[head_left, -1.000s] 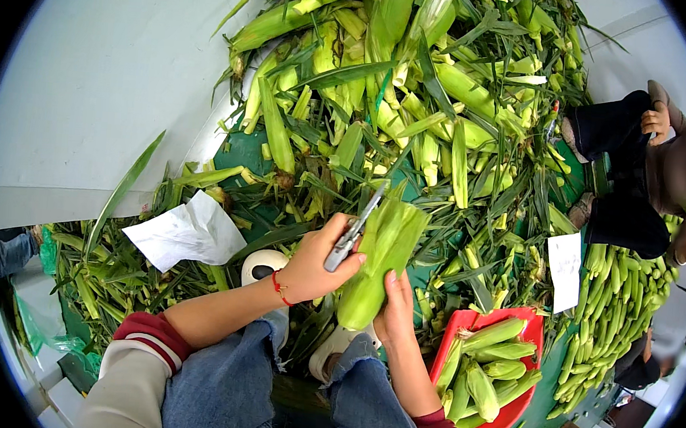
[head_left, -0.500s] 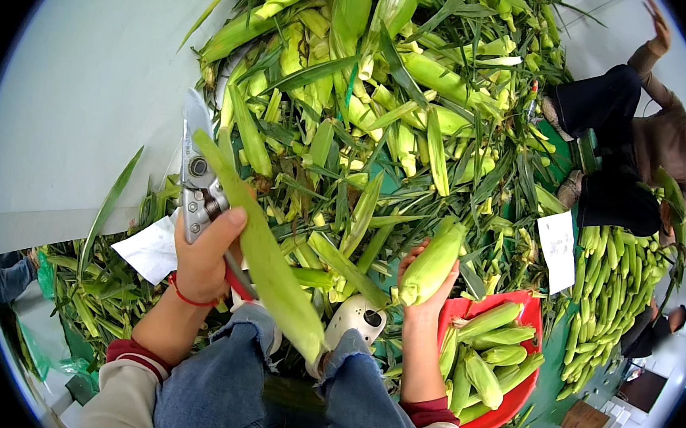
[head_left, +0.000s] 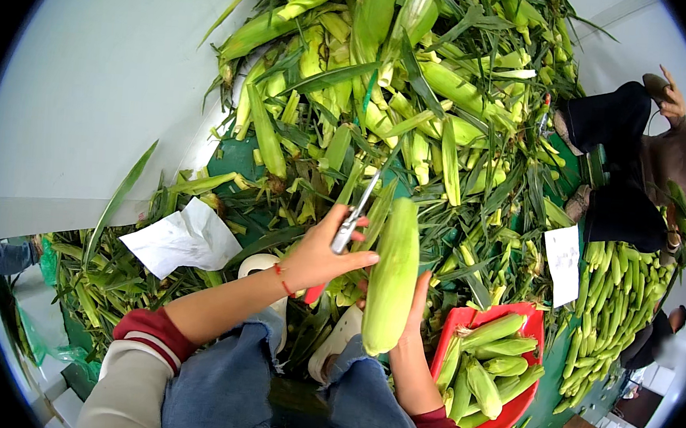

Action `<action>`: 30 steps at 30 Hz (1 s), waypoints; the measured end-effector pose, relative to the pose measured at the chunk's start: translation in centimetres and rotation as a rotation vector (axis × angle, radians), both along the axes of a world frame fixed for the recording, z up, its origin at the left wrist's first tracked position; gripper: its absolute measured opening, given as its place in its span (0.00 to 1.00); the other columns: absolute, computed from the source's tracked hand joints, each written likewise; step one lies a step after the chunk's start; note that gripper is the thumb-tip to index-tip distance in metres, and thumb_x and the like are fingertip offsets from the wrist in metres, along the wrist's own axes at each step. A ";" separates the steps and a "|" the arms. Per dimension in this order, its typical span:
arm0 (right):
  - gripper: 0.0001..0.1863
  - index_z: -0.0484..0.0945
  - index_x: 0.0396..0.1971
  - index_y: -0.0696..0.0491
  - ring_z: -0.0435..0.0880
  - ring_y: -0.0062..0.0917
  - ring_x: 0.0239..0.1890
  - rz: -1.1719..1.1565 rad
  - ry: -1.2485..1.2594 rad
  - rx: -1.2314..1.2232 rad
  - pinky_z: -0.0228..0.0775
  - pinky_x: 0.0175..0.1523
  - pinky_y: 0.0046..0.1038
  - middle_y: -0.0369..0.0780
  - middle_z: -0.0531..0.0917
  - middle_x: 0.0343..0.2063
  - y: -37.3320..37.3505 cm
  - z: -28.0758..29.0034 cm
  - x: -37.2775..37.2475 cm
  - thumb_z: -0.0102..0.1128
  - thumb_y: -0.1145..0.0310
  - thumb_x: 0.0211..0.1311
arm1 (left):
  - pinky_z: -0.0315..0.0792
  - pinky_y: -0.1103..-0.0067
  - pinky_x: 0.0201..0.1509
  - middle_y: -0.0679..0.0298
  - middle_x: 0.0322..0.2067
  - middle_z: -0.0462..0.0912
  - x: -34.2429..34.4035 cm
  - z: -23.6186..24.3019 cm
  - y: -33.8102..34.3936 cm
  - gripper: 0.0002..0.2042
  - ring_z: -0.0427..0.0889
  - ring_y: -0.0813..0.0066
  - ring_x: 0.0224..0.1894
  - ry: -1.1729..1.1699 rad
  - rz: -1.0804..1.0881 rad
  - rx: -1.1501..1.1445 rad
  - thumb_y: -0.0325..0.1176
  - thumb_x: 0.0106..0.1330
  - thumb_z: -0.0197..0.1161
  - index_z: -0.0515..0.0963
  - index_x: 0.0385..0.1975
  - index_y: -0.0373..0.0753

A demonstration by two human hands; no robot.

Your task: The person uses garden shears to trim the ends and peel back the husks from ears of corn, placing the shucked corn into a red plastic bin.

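Observation:
My left hand [head_left: 316, 253] is closed round a pair of pruning shears [head_left: 350, 224], its grey blades pointing up and away over the pile and a bit of red handle showing below. In my right hand [head_left: 414, 305] is a green ear of corn [head_left: 392, 277] in its husk, held nearly upright above my right knee. The thumb of my left hand comes close to the ear's left side; whether it touches, I cannot tell. Most of my right hand's fingers are hidden behind the ear.
A big heap of corn ears and loose husks [head_left: 321, 77] spreads ahead. Beside my right forearm a red tub [head_left: 522, 405] holds several ears. White paper sheets [head_left: 180, 238] lie left and right. At right, a person [head_left: 633, 155] sits near stacked ears [head_left: 619, 297].
My left hand has moved right with the shears, toward the ear. The long green husk strip beside it has left that spot. My right hand has brought the ear leftward and more upright.

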State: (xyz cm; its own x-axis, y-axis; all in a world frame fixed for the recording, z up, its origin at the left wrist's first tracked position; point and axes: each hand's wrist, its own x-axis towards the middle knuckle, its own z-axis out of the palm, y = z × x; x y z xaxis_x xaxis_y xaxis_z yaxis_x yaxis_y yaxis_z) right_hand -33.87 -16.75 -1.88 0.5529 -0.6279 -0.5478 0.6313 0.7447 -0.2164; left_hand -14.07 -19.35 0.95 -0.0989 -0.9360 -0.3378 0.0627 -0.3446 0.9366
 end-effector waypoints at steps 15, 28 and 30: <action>0.32 0.58 0.57 0.58 0.70 0.24 0.50 0.115 0.660 -0.440 0.62 0.55 0.27 0.41 0.71 0.49 0.2 1.9 2.4 0.58 0.57 0.57 | 0.69 0.85 0.34 0.68 0.30 0.73 1.5 1.6 0.0 0.21 0.72 0.84 0.30 -0.202 0.187 -0.151 0.32 0.52 0.67 0.65 0.42 0.36; 0.40 0.56 0.58 0.54 0.70 0.25 0.53 -0.001 0.426 -0.371 0.61 0.56 0.28 0.38 0.70 0.51 0.4 3.0 3.0 0.65 0.52 0.51 | 0.62 0.87 0.28 0.71 0.25 0.70 0.8 3.8 1.9 0.16 0.67 0.89 0.25 0.159 0.288 -0.111 0.23 0.56 0.59 0.65 0.43 0.38; 0.40 0.56 0.59 0.54 0.70 0.26 0.53 -0.014 0.392 -0.347 0.61 0.57 0.28 0.38 0.70 0.52 0.1 3.3 3.0 0.64 0.52 0.51 | 0.63 0.88 0.28 0.71 0.27 0.71 0.7 3.6 2.1 0.16 0.68 0.89 0.25 0.232 0.329 -0.124 0.22 0.57 0.58 0.65 0.44 0.39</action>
State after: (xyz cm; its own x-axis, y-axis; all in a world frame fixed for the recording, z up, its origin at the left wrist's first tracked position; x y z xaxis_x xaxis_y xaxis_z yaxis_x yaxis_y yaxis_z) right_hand -30.90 -16.60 1.40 0.3384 -0.8150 -0.4704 0.4630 0.5794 -0.6708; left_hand -13.32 -17.23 4.51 0.1518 -0.9626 -0.2243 0.3650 -0.1563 0.9178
